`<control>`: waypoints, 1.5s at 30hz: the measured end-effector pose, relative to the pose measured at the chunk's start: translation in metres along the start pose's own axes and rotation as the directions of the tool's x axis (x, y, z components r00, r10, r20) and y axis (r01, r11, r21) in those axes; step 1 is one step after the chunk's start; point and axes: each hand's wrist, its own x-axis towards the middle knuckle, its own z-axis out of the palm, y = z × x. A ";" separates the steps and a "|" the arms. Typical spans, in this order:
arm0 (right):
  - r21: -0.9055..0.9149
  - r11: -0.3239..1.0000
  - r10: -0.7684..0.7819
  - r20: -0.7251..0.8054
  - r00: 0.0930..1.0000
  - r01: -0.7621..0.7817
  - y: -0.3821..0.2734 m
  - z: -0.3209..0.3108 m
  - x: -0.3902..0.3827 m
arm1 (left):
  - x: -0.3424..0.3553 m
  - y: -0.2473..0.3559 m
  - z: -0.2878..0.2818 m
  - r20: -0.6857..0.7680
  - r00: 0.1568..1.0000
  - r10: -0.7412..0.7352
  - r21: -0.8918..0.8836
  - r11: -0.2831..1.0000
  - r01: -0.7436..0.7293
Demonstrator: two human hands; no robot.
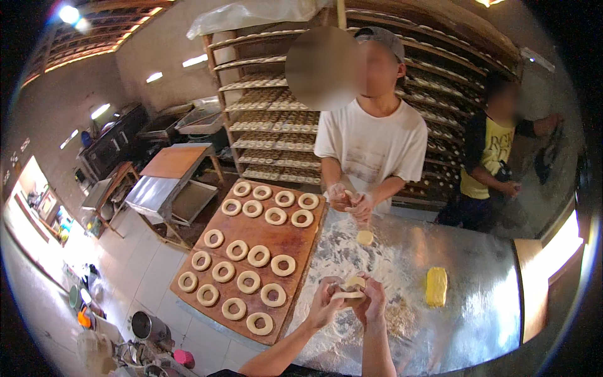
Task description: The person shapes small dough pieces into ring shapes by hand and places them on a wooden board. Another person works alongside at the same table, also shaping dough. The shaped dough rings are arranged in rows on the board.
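Observation:
Above the floured metal table, my left hand (328, 299) and my right hand (372, 298) are close together, fingers closed around one piece of pale dough (347, 295). It looks like a ring seen tilted, though my fingers hide part of it. To the left lies a brown wooden board (217, 264) with several rows of dough rings (249, 282). Across the table, a small round dough piece (365, 237) rests on the flour, just below the hands (355, 205) of a co-worker, which are held together.
A yellow block (436, 287) sits on the metal tabletop (477, 289) at the right. Behind the co-worker stands a rack (270, 116) of loaded trays. Another person (487, 151) is at the far right. Pots (151, 330) stand low at the left, and a smaller table (169, 164) is farther back.

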 end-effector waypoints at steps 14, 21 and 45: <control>-0.332 0.930 -0.052 0.311 0.949 0.160 0.071 0.038 0.053 | 0.025 0.021 -0.071 -0.133 0.932 0.338 0.794 0.599 -0.104; -0.561 0.821 -0.133 -0.009 0.991 0.105 0.095 0.072 0.099 | 0.062 0.042 -0.127 0.006 0.961 0.275 0.850 0.506 -0.150; -0.825 -0.178 -0.399 -0.438 0.806 -0.536 0.132 0.065 0.217 | 0.173 0.048 -0.211 -0.168 0.986 -0.022 0.979 0.117 0.170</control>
